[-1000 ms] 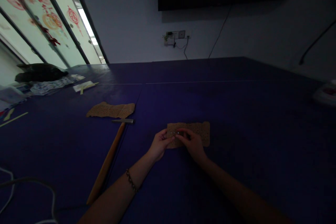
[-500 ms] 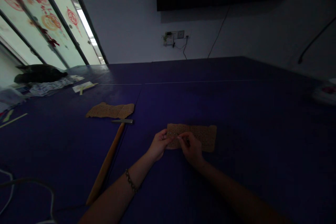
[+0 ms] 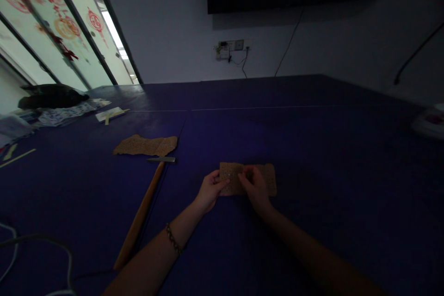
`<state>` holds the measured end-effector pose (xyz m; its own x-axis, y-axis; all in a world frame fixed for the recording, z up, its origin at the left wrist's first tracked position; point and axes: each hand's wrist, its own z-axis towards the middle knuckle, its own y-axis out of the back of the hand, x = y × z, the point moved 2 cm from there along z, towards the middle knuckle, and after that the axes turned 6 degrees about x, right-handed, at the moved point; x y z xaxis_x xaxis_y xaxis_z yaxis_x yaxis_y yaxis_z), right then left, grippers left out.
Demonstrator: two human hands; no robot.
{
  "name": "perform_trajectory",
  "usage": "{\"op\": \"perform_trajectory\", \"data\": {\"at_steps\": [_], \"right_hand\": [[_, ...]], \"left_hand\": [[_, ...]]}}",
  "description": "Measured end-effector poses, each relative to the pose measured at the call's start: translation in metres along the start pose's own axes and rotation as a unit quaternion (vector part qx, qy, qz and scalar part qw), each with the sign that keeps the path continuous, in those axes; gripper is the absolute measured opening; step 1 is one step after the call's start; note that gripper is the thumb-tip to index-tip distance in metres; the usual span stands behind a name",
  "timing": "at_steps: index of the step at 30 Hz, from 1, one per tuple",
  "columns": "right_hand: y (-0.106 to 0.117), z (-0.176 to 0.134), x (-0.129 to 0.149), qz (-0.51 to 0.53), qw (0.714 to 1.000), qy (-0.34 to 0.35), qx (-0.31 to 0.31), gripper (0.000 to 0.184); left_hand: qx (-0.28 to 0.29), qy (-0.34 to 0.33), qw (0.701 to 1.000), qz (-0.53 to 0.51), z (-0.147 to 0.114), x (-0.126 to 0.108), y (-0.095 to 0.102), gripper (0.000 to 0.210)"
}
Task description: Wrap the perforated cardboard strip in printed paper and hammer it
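My left hand [image 3: 208,190] grips the left end of a flat brown piece [image 3: 233,172] that looks like cardboard, with the thumb on top and the fingers behind. Small marks dot its face. My right hand [image 3: 255,187] is closed in a pinch over the middle of the piece; whatever lies between the fingertips is too small and dark to make out. To the left, a hammer [image 3: 142,208] with a long wooden handle lies on the dark blue table [image 3: 312,148]. Just beyond its head rests a second brown piece [image 3: 145,145] with ragged edges.
Pale cables [image 3: 67,259] loop at the lower left. Farther back are a white pad [image 3: 110,114], yellowish strips [image 3: 18,158] and a dark bundle [image 3: 53,97]. A whitish object [image 3: 430,120] stands at the right edge. Wall sockets [image 3: 234,46] are ahead.
My right hand has shifted slightly to the right along the brown piece. The piece's right end now sits farther left. My left hand has stayed nearly in place.
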<state>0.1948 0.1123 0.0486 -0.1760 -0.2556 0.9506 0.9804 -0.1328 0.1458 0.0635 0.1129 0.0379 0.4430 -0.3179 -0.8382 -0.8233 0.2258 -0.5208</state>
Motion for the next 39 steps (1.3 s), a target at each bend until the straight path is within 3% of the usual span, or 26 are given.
{"op": "perform_trajectory", "data": {"at_steps": [6, 13, 21, 35, 39], "right_hand": [[-0.0024, 0.0003, 0.004, -0.131, 0.99, -0.017, 0.049, 0.013], [-0.0028, -0.002, 0.0012, -0.183, 0.98, 0.016, 0.08, 0.015], [-0.0028, -0.0021, 0.0047, -0.186, 0.977, 0.011, 0.101, 0.015], [-0.001, -0.0052, 0.0055, -0.12, 0.989, -0.004, 0.082, 0.016], [-0.0035, -0.0032, 0.0031, -0.143, 0.986, -0.003, 0.086, 0.014]], "left_hand": [[0.019, -0.007, 1.0, 0.003, 0.0005, 0.0014, 0.0009, 0.041], [0.037, -0.024, 0.999, 0.015, -0.0011, 0.0013, -0.0008, 0.039], [0.048, -0.033, 0.998, 0.017, -0.0012, 0.0022, -0.0021, 0.043], [0.041, -0.025, 0.999, 0.013, 0.0005, 0.0038, 0.0004, 0.046], [0.055, -0.03, 0.998, 0.009, 0.0006, 0.0029, -0.0008, 0.043]]}}
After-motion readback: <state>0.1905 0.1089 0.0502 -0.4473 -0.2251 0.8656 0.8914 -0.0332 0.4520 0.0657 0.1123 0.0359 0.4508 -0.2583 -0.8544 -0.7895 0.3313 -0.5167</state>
